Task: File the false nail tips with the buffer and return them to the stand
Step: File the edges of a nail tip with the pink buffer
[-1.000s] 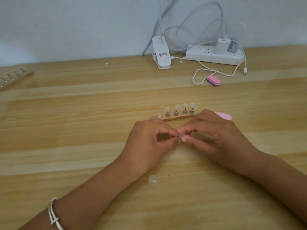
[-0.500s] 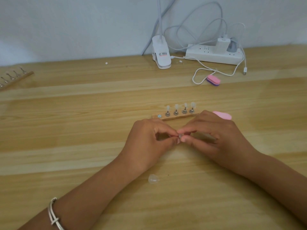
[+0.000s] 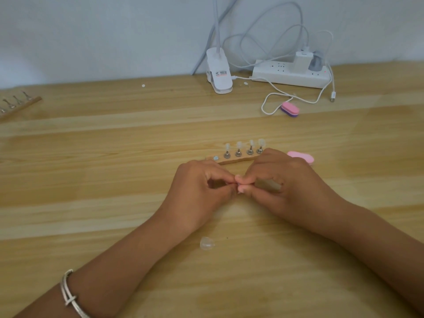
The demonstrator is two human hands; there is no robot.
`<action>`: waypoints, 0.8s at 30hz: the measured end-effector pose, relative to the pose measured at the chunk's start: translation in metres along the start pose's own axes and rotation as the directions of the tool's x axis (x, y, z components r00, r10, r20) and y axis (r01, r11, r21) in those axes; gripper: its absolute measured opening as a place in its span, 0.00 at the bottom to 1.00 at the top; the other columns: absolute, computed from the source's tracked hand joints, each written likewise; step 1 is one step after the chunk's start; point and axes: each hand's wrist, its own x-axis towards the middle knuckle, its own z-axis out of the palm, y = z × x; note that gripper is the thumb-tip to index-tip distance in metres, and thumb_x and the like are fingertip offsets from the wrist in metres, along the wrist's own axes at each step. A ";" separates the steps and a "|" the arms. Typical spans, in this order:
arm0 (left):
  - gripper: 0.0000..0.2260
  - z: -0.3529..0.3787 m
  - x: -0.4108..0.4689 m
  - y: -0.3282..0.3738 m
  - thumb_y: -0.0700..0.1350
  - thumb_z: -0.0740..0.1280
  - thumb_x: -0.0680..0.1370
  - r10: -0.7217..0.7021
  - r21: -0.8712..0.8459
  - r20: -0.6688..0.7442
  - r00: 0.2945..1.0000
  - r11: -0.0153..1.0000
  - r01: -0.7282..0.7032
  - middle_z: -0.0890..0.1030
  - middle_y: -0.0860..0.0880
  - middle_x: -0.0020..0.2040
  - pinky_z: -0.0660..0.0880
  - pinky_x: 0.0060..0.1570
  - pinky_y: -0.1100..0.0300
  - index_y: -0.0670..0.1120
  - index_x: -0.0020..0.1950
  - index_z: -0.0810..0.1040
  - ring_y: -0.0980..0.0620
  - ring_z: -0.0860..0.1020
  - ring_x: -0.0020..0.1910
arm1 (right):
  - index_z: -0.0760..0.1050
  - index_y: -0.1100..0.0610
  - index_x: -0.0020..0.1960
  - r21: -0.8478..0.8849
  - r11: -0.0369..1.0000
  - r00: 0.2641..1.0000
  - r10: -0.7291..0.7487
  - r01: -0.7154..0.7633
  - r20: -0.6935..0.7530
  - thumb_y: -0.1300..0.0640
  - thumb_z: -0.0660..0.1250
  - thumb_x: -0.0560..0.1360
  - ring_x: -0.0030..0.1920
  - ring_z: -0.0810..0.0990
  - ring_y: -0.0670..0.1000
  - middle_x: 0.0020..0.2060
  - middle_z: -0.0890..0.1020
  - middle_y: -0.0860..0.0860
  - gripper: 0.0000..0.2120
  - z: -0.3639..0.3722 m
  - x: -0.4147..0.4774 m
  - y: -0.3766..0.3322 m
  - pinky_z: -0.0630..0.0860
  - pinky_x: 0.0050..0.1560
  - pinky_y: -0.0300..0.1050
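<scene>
A wooden stand (image 3: 231, 159) lies mid-table with several metal pegs, each carrying a clear false nail tip (image 3: 238, 145). Its left end shows a bare round spot (image 3: 215, 158). Just in front of the stand, my left hand (image 3: 199, 191) and my right hand (image 3: 284, 187) meet fingertip to fingertip. Together they pinch a small nail tip (image 3: 239, 184) that the fingers almost hide. A pink buffer (image 3: 301, 156) lies flat behind my right hand. Another clear nail tip (image 3: 207, 243) lies loose on the table between my forearms.
A second pink and purple buffer (image 3: 290, 109) sits by a white cable loop (image 3: 267, 104). At the back are a white clip lamp base (image 3: 219, 73) and a power strip (image 3: 291, 75). Another peg stand (image 3: 18, 104) lies at the far left edge.
The fingertips of both hands have pressed closer together, covering more of the small tip. Nothing else on the table has moved.
</scene>
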 end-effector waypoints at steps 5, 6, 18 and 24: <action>0.07 0.002 0.000 0.000 0.37 0.77 0.69 0.026 0.034 -0.011 1.000 0.999 -0.026 0.82 0.57 0.36 0.63 0.34 0.76 0.48 0.43 0.87 0.67 0.73 0.31 | 0.86 0.59 0.44 -0.051 0.999 1.000 -0.005 0.006 0.028 0.63 0.77 0.72 0.41 0.80 0.54 0.36 0.84 0.51 0.01 -0.003 0.000 -0.003 0.74 0.47 0.43; 0.07 0.002 0.000 0.000 0.37 0.77 0.69 0.031 0.046 -0.013 0.999 0.998 -0.031 0.82 0.56 0.36 0.63 0.34 0.77 0.47 0.43 0.87 0.69 0.72 0.31 | 0.86 0.59 0.44 -0.068 0.998 1.000 -0.019 0.019 0.013 0.62 0.76 0.73 0.41 0.80 0.55 0.36 0.84 0.51 0.01 -0.003 -0.002 -0.003 0.75 0.46 0.47; 0.04 0.002 -0.001 0.003 0.39 0.77 0.70 0.029 0.083 -0.007 1.000 0.996 -0.028 0.83 0.52 0.36 0.62 0.32 0.76 0.46 0.42 0.87 0.69 0.71 0.30 | 0.84 0.53 0.46 0.017 0.996 0.993 0.091 -0.090 -0.081 0.59 0.72 0.73 0.43 0.79 0.43 0.41 0.84 0.42 0.04 -0.003 -0.006 -0.002 0.72 0.50 0.36; 0.03 0.002 -0.001 0.004 0.40 0.77 0.70 0.038 0.087 -0.001 0.999 0.995 -0.038 0.83 0.51 0.37 0.62 0.32 0.77 0.44 0.42 0.87 0.71 0.71 0.30 | 0.84 0.52 0.44 0.045 0.982 0.983 0.184 -0.184 0.009 0.62 0.78 0.72 0.46 0.78 0.40 0.40 0.84 0.40 0.06 -0.004 -0.004 -0.006 0.65 0.53 0.26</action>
